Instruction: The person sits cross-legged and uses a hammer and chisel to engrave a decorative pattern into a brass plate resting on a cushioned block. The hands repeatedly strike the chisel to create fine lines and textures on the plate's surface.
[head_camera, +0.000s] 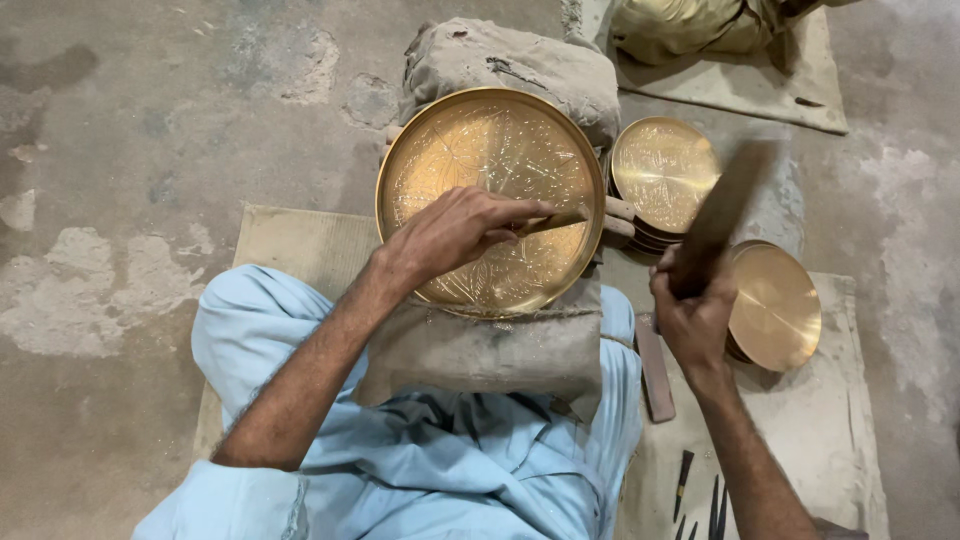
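A large round brass plate (470, 140) with an engraved pattern rests tilted on a padded cloth bundle (520, 65) in front of me. My left hand (455, 232) lies over the plate's lower half, gripping a thin chisel (560, 218) whose tip touches the plate's right side. My right hand (695, 310) holds a dark wooden mallet (722, 212) raised to the right of the plate; the mallet is motion-blurred.
A stack of engraved brass plates (664, 172) sits right of the big plate, and a plain brass plate stack (778, 305) lies further right. Several dark chisels (700, 495) and a flat bar (655, 372) lie on the mat (820, 420). Another person's clothed legs (690, 25) are at the top.
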